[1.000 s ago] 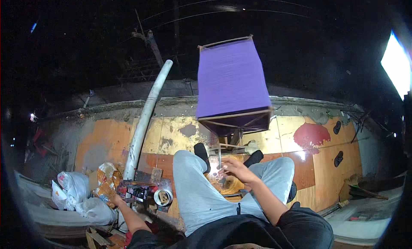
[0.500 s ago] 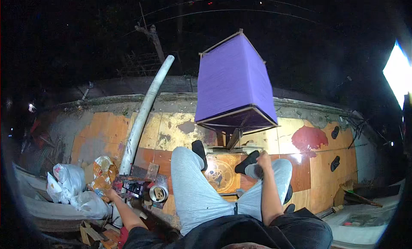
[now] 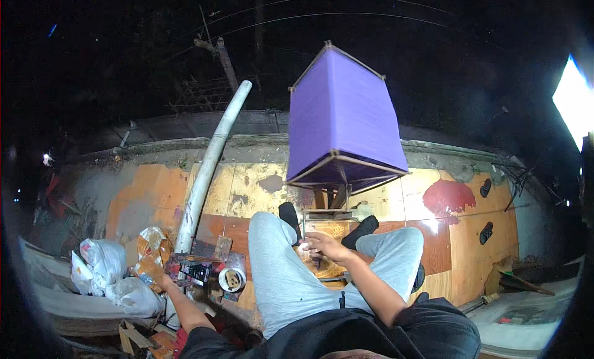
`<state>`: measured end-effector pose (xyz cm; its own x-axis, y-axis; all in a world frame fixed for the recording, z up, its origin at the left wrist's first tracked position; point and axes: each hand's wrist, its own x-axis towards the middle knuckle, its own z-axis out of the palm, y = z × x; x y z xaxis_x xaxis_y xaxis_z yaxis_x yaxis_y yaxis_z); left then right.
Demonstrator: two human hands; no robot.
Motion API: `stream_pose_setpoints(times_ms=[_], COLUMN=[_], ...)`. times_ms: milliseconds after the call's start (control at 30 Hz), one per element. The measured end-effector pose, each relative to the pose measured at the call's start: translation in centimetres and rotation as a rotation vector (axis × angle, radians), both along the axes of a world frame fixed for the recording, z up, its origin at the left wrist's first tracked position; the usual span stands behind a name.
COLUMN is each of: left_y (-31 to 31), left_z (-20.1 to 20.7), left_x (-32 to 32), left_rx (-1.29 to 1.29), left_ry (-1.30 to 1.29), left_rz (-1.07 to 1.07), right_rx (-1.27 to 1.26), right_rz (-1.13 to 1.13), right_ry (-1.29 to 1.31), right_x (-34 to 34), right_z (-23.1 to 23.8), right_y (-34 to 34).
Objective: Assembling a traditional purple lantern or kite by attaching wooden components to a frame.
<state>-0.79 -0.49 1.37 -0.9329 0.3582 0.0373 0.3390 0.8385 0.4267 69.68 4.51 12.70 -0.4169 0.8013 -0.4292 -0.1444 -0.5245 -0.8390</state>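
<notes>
Already, purple thread (image 3: 309, 117) covers the visible sides of the box-shaped wooden frame (image 3: 371, 163) at far centre, what remains being unclear, while the right hand (image 3: 328, 247) grasps a thin grey crank rod (image 3: 304, 224) and the left hand (image 3: 159, 280), grip indiscernible, touches an orange-and-white plastic package (image 3: 150, 257) at near left.

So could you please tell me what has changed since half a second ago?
The right hand has moved left and is now at the crank rod; whether it grips is unclear. The purple thread-wound frame has turned, its near edge shifting left. The left hand stays at the orange-and-white bag; the pale pipe is unmoved.
</notes>
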Motion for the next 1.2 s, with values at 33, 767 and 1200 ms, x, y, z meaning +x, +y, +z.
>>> stream_pose_setpoints(times_ms=[33,767,1200], left_y=[-0.1,-0.2,0.2], left_z=[-0.4,-1.8,-0.5], left_x=[-0.2,-0.8,0.5], left_rx=[0.039,0.075,0.326], left_ry=[0.046,0.25,0.071], left_rz=[-0.02,-0.123,-0.052], right_rx=[0.027,0.071,0.232], right_rz=[-0.025,-0.181,0.037], right_ry=[-0.043,-1.285,-0.115], right_x=[0.5,8.7,3.5], right_z=[2.3,-15.5,5.8], right_y=[0.2,3.8,0.4])
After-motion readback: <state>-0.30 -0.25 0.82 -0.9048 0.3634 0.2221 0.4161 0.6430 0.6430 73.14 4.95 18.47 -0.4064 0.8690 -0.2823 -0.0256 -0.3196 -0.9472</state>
